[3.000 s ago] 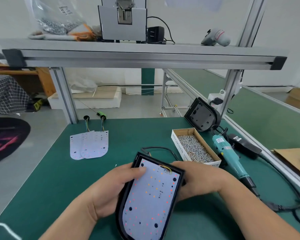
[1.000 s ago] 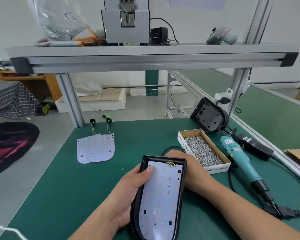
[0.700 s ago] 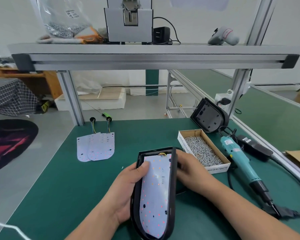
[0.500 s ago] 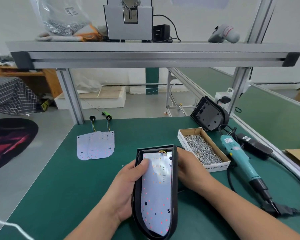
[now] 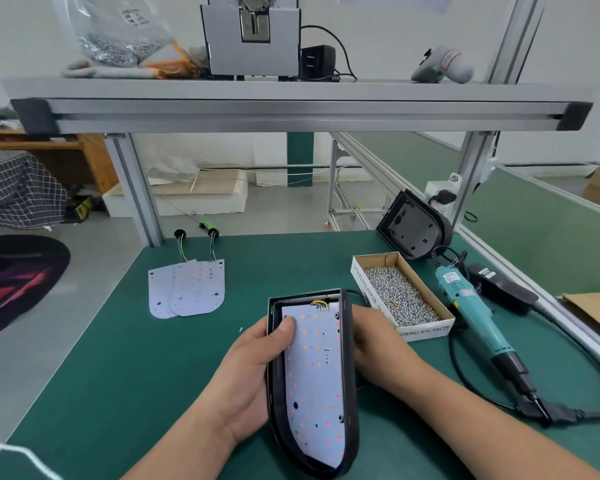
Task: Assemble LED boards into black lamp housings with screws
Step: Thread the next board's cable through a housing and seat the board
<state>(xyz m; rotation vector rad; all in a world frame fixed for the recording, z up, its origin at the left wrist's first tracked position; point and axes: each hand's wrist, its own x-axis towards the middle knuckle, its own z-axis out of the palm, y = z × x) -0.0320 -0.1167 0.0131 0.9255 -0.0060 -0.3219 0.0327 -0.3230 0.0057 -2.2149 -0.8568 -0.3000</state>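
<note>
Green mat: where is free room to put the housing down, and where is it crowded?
Bare mat lies between the spare LED boards and the screw box, beyond the held housing; also the near left corner, below the boards. The right side is crowded: screw box, screwdriver, cables.

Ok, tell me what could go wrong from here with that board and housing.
The coloured wires at the LED board's top edge sit close to the black housing's wall; pressing the board down might pinch them. No screws seem fitted yet, and only the left hand's thumb presses the board, so it could shift off its holes. Reaching for the screw box would take the right hand off the housing, perhaps loosening the hold.
</note>
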